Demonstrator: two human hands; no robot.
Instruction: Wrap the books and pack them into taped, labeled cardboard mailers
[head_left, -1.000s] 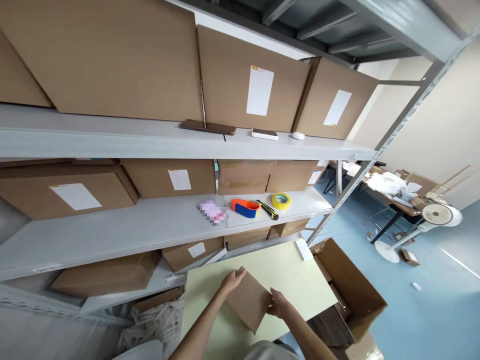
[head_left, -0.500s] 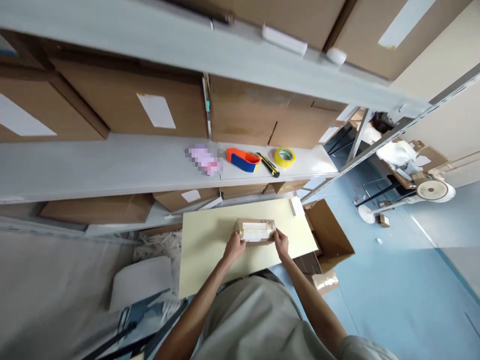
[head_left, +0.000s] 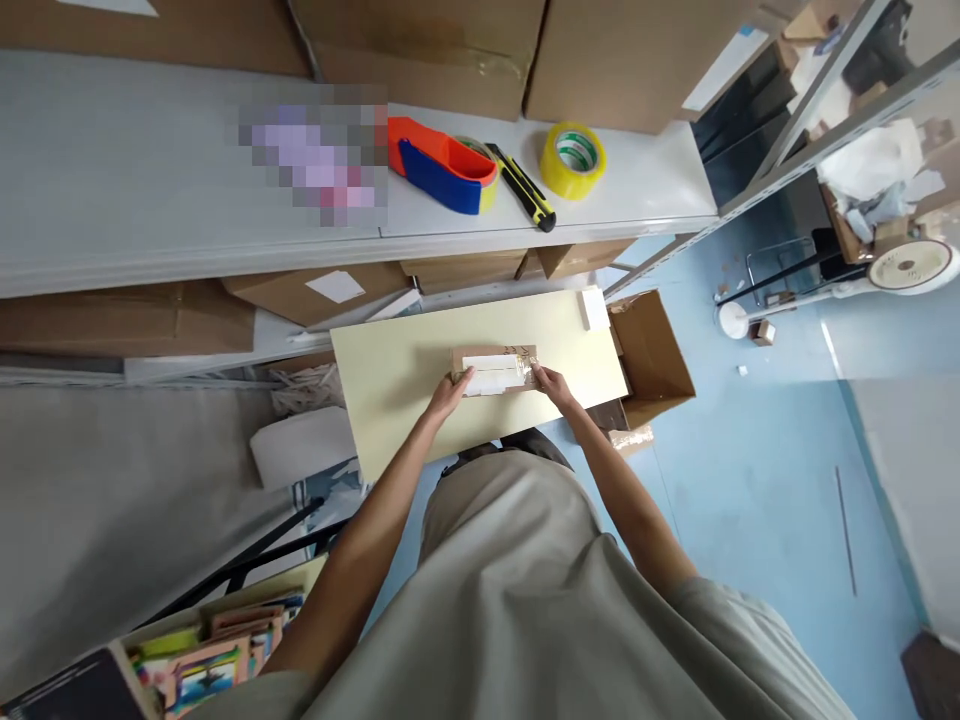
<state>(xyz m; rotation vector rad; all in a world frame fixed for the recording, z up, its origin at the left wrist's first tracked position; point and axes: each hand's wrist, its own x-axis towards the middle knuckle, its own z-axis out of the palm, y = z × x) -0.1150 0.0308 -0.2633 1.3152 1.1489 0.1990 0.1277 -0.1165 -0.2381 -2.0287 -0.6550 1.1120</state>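
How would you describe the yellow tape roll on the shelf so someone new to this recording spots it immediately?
Start at the grey shelf above the pale yellow table. Along its front edge lie an orange-and-blue tape dispenser, then a yellow-and-black utility knife, then the tape roll furthest right. It is the only bare ring there, lying flat, with a pale green core.

Yellow tape roll (head_left: 573, 159) on shelf (head_left: 150, 200)
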